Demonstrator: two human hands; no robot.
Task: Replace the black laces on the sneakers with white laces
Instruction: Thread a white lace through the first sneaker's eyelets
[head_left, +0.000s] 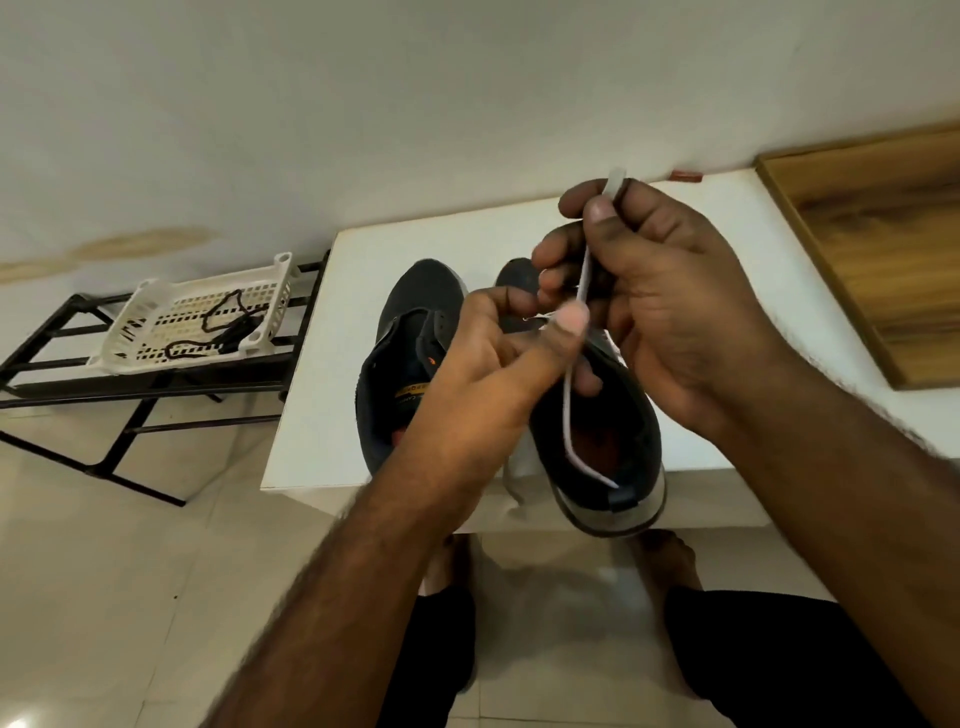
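Right hand (670, 306) pinches flat white lace (569, 405) near tip; left hand (498, 364) pinches it lower, over right sneaker (597, 447). Lace tail droops onto heel. Left sneaker (405, 364) unlaced beside it.

Both hands raised at centre frame, forearms entering from the lower edge.
Right hand (670, 312), upper right of centre, pinches with thumb and forefinger; left hand (498, 364) below it, thumb extended, remaining fingers apparently curled, partly hidden.

No legible text on sneaker (410, 364).
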